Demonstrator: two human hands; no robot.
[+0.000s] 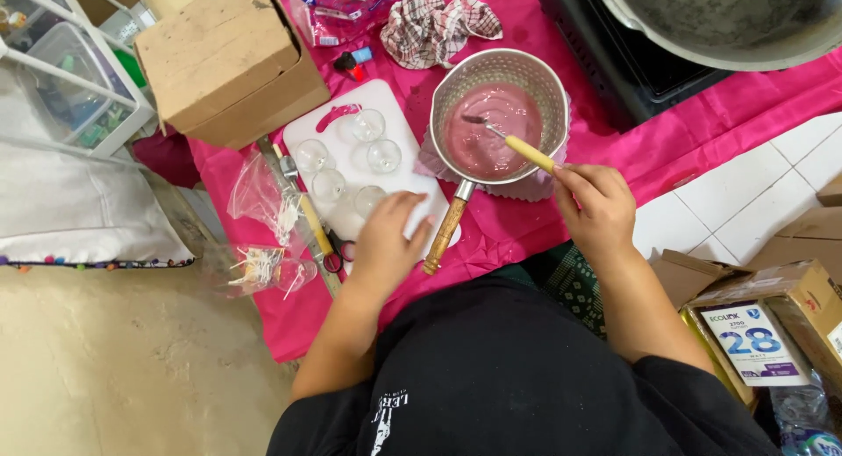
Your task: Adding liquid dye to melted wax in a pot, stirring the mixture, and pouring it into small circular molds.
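The right hand (599,206) pinches the yellow handle of a small metal spoon (513,143), its bowl dipped in thick pink liquid inside a round steel saucepan with a wooden handle (500,114). The left hand (386,241) rests fingers loosely spread on a white cutting board (351,171) among small clear glass cups (351,149) — likely fragile and slippery, best gripped around the sides. All sits on a pink cloth (693,131) — the pan's wooden handle looks the safest hold.

We log: bright pink cloth sheet (702,114) over floor; white square floor tiles (745,193) at right; beige bare concrete floor (123,368) at left; white wire-frame shelf unit (61,70) top left. Even light.
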